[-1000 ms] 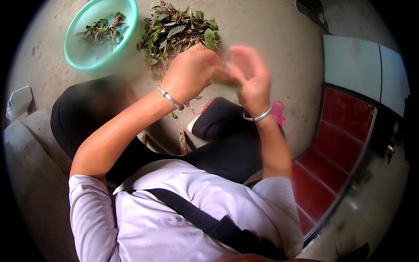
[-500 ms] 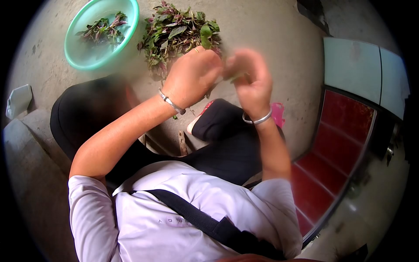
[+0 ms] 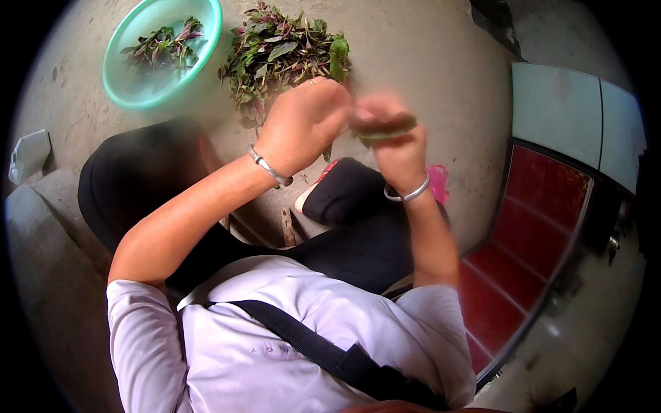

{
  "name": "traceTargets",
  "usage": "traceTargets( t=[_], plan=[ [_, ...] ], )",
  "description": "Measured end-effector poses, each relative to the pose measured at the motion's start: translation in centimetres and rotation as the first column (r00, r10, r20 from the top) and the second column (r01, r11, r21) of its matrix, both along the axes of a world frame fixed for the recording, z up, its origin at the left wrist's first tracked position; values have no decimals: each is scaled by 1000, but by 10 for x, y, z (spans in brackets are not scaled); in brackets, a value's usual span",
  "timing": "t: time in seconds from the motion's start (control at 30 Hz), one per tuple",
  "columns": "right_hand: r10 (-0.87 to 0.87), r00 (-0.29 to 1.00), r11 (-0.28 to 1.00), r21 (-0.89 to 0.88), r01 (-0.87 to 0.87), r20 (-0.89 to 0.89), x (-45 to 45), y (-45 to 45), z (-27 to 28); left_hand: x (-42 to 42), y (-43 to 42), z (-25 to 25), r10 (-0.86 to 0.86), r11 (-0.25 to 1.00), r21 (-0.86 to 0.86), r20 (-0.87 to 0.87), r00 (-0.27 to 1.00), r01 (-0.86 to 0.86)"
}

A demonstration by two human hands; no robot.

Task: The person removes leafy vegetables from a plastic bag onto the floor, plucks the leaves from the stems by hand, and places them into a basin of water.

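Observation:
My left hand (image 3: 308, 118) is closed around a sprig of leafy greens. One of its green leaves (image 3: 339, 59) seems to stick out past the knuckles, and another leaf tip hangs below the fingers. Close beside it, my right hand (image 3: 394, 141) pinches a green leaf (image 3: 387, 133), its fingertips close to the left fingers and smeared by motion. Beyond the hands lies a heap of green and purple leafy greens (image 3: 275, 55) on the floor. Left of the heap, a light green plastic basin (image 3: 138, 89) holds a small bunch of the same greens.
The concrete floor (image 3: 427, 48) spreads around my black-trousered legs (image 3: 131, 175). A pink plastic thing (image 3: 438, 182) lies beyond my right wrist. To the right is a cabinet with pale panels (image 3: 556, 103) and red tiles (image 3: 537, 206). A whitish container (image 3: 29, 157) stands far left.
My right hand has turned and its fingers have shifted, so more of the green leaf shows across it. My left hand stays nearly in place, while the leaf above it looks larger and stands farther right.

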State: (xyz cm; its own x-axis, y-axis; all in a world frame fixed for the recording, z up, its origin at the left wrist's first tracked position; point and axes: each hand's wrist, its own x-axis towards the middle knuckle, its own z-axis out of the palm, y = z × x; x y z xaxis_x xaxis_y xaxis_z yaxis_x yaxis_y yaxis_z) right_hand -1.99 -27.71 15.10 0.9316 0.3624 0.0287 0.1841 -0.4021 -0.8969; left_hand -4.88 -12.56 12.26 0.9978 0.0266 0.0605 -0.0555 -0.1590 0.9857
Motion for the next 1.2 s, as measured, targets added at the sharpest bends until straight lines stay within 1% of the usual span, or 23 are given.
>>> traceTargets(
  t=[0.07, 0.17, 0.33, 0.43, 0.53, 0.57, 0.63, 0.67, 0.73, 0.77, 0.8, 0.83, 0.9, 0.93, 1.03, 1.07, 1.1, 1.17, 1.2],
  plan=[
    [-2, 999, 999, 49, 4, -34, 0, -2, -4, -1, 0, 0, -12, 999, -40, -28, 1000, 11],
    [13, 999, 998, 61, -11, -31, 0, -2, -3, -1, 1, 1, -40, 997, -72, -63, 997, 36],
    [46, 999, 999, 13, -47, 29, 1, -3, -3, -2, 2, 4, -72, 989, -140, -130, 989, 53],
    [47, 997, 999, 10, -47, 59, 1, -4, -5, -2, 2, -1, -71, 987, -149, -86, 994, 58],
    [87, 989, 996, -37, -83, 116, 2, -4, -1, -3, 4, 9, -157, 960, -265, -249, 956, 88],
    [107, 985, 993, -61, -99, 138, 3, -3, 0, -2, 4, 7, -158, 949, -303, -233, 960, 83],
    [105, 990, 994, -51, -100, 90, 0, -2, 3, 1, 2, 1, -160, 923, -379, -200, 967, 75],
    [103, 993, 994, -46, -100, 65, -1, -2, 3, 1, 3, 2, -182, 917, -392, -234, 955, 78],
    [37, 997, 992, 124, -28, -70, -1, -3, -1, 1, 7, 7, -226, 904, -419, -300, 927, 85],
    [13, 990, 979, 203, 16, -140, -1, -3, -2, 1, 8, 7, -216, 903, -423, -294, 931, 76],
    [-44, 982, 968, 235, 88, -186, -1, -2, -1, 1, 8, 5, -208, 901, -427, -290, 934, 68],
    [-30, 983, 980, 186, 64, -184, 1, -4, -2, 1, 8, 5, -199, 900, -432, -285, 938, 59],
    [-1, 983, 996, 86, 17, -182, 10, -10, -5, 0, 9, 9, -189, 934, -344, -239, 952, 99],
    [89, 970, 992, 104, -67, -226, 13, -14, -5, 0, 10, 11, -186, 947, -298, -216, 959, 117],
    [169, 973, 973, 184, -139, -155, 9, -7, 2, 1, 6, 4, -146, 981, -118, 76, 986, 155],
    [149, 982, 982, 137, -132, -119, 9, -10, -3, -1, 8, 6, -180, 978, -92, 58, 982, 185],
    [105, 961, 983, 176, -60, -256, 10, -11, -2, -1, 8, 7, -189, 979, -57, 84, 978, 194],
    [32, 857, 970, 222, 97, -514, 12, -12, 1, -2, 8, 8, -208, 978, 11, 137, 968, 208],
    [40, 863, 967, 237, 94, -504, 14, -14, -7, -2, 6, 9, -184, 983, 63, 270, 945, 174]
  ],
)
